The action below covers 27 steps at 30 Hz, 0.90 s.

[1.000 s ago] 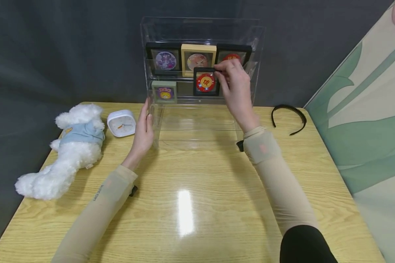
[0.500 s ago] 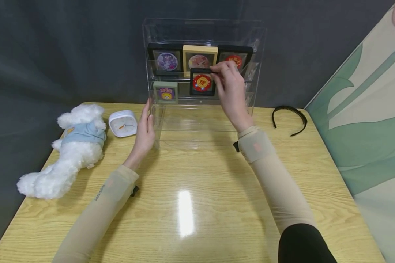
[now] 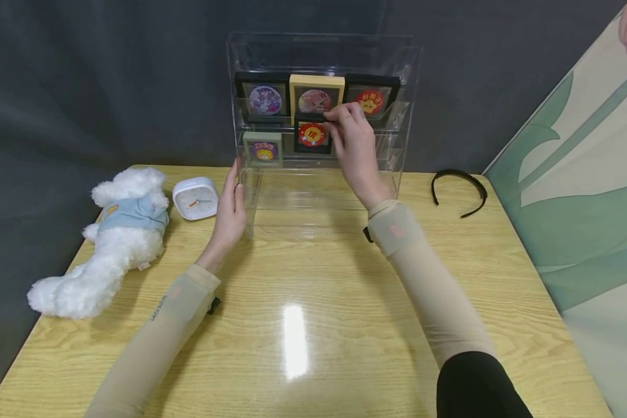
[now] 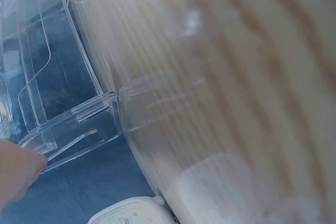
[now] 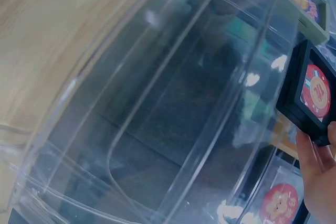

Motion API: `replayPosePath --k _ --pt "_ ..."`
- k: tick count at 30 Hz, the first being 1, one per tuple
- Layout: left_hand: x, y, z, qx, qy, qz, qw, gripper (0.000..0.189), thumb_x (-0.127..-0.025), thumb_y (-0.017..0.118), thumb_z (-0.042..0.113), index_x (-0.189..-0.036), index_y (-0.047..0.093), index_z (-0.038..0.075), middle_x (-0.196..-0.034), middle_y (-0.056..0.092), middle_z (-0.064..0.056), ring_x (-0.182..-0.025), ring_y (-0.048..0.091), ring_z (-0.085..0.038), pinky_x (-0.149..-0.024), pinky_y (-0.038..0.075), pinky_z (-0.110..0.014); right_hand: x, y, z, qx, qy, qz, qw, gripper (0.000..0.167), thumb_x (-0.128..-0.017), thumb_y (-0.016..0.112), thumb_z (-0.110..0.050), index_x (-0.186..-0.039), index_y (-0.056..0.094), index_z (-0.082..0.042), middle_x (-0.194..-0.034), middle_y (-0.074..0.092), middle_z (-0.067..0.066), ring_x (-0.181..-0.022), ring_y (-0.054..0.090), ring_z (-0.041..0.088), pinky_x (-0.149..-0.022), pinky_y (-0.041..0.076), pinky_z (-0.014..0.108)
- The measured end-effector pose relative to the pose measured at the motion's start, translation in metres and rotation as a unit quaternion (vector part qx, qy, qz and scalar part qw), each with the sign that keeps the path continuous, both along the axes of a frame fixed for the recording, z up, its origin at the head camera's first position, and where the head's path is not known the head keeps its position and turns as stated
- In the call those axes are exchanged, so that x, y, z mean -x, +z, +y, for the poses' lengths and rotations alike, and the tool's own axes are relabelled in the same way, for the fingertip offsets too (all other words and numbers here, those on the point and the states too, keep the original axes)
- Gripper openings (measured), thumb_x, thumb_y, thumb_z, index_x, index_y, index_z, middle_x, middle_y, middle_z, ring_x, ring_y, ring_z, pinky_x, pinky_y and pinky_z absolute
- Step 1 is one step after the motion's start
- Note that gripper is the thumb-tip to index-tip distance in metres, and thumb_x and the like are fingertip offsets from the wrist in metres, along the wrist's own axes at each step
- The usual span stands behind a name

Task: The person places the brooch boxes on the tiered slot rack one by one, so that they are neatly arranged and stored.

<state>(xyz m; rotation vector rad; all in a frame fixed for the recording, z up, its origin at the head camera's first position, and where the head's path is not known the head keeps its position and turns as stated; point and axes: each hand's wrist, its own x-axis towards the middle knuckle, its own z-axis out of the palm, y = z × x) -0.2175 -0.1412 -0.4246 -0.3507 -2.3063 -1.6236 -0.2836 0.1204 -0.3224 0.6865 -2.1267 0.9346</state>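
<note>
A clear tiered display rack stands at the back of the table. My right hand pinches the upper right corner of a small black display frame holding a red and gold round badge, at the middle of the second tier. In the right wrist view that black frame is tilted, with my fingers on its edge. My left hand rests against the rack's left side, fingers extended; the left wrist view shows only part of this hand at the clear side panel.
Above stand a black frame with a purple badge, a cream frame and a black frame with a red badge. A green frame sits lower left. A white clock, plush toy and black headband lie around.
My right hand has moved left and slightly down with the black frame, along the second tier towards the green frame. My left hand stays at the rack's side.
</note>
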Motion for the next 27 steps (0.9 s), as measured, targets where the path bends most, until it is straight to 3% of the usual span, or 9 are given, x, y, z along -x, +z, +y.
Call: replayPosePath --k 12,27 --pt "-0.001 0.0 0.001 0.004 -0.001 0.002 1.0 0.055 -0.117 0.026 0.005 -0.17 0.015 0.0 -0.177 0.015 -0.014 -0.162 0.015 -0.026 -0.131 0.015 -0.034 -0.001 -0.014 -0.008 -0.037 0.003 -0.042 0.9984 0.016 -0.108 0.063 -0.008 -0.115 0.072 0.004 -0.119 0.063 0.02 -0.112 0.066 0.034 -0.099 0.056 0.045" --pt "0.001 -0.002 0.001 -0.006 0.001 0.01 0.9999 0.055 -0.116 0.028 0.003 -0.17 0.017 0.0 -0.176 0.018 -0.015 -0.162 0.018 -0.029 -0.131 0.017 -0.035 -0.002 -0.028 -0.009 -0.049 0.012 -0.024 0.9984 0.017 -0.109 0.063 -0.008 -0.115 0.072 0.004 -0.118 0.065 0.02 -0.109 0.059 0.038 -0.097 0.053 0.048"
